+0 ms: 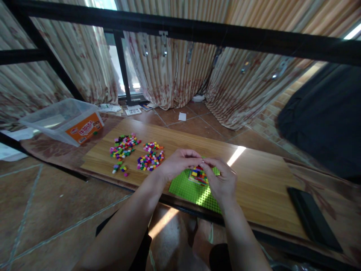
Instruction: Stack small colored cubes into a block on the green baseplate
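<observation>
My left hand (182, 162) and my right hand (221, 177) meet over a green studded baseplate (180, 187), their fingertips pinched close together. Something small and pale shows between the fingers, too small to name. Under them a block of multicoloured building bricks (198, 176) stands on the baseplate, its far side partly hidden by my hands. To the left of my left hand lie two heaps of loose bricks, a nearer heap (150, 161) and a farther heap (123, 146).
A clear plastic box (60, 122) with an orange label stands at the left end of the wooden board (262, 177). A long dark object (314, 218) lies at the right end. A black metal bar (180, 28) crosses above, before striped curtains.
</observation>
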Motion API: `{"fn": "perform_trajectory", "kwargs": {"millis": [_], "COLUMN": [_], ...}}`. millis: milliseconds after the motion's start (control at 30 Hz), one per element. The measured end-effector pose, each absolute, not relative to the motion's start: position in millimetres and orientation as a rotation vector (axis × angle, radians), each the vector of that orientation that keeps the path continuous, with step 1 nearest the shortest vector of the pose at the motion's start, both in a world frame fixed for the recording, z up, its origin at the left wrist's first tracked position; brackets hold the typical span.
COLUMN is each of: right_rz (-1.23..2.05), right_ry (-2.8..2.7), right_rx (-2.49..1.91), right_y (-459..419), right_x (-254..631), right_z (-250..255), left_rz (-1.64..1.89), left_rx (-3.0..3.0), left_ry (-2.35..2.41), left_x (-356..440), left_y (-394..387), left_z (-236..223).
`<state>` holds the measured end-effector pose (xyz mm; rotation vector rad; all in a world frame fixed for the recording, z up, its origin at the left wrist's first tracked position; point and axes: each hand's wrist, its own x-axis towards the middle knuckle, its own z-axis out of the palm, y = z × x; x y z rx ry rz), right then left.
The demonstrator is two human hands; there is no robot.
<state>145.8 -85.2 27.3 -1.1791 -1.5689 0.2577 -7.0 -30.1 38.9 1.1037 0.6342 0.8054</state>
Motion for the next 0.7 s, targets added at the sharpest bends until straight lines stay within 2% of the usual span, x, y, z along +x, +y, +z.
{"fn": "perform_trajectory", "kwargs": {"millis": [300, 533, 700], "right_rz": [0.336, 0.292, 0.3], "right_ry": [-1.551, -1.57, -1.55], "right_rx": [-1.109, -1.171, -1.269], "right_y": [-84.1, -82.2, -79.8], "right_x": [145.2, 150.9, 161.1], "right_z": [27.3, 29.4, 27.4], "left_rz": [0.77, 0.804, 0.996], "left_rx": [0.823, 0.909, 1.139], "left_ry": [0.579, 0.659, 0.929], "left_x": [-8.6, -3.8, -6.5], "left_y": [-30.9, -29.6, -22.3], "left_z": [38.5, 32.1, 30.8]}}
